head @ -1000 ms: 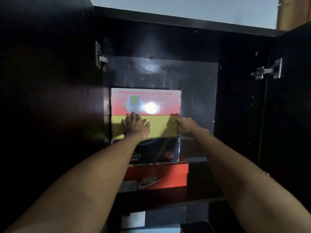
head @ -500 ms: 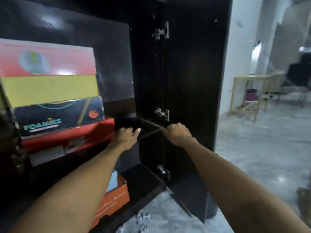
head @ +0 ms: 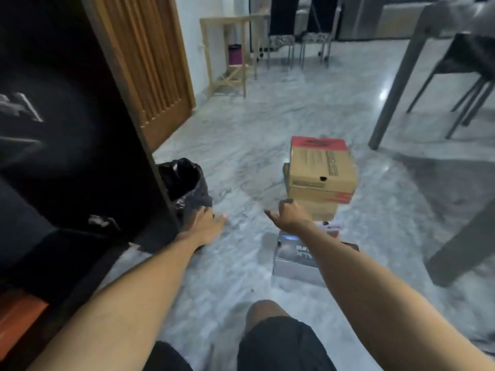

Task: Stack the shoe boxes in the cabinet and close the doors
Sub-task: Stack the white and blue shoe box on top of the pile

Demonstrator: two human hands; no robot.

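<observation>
A stack of shoe boxes stands on the marble floor ahead. A brown box with a red end point(head: 321, 163) sits on top, above another brown box point(head: 318, 194), and a grey box point(head: 294, 261) lies at the bottom. My right hand point(head: 288, 216) hangs in the air just in front of the stack, fingers loosely curled, holding nothing. My left hand point(head: 207, 226) reaches forward with straight fingers, low over the floor beside the dark cabinet door point(head: 80, 129). An orange box point(head: 18, 309) shows at the cabinet's bottom left.
A black bag point(head: 184, 183) sits on the floor by the cabinet door's edge. A wooden slatted door point(head: 150, 70) stands behind it. A small wooden table point(head: 227, 49), chairs and a grey table leg point(head: 396, 84) lie farther off. My knees point(head: 267, 333) are at the bottom.
My view has swung right and down, from the stacked boxes in the cabinet to the floor. Both hands have left the yellow box and the shelf and now reach toward the floor stack.
</observation>
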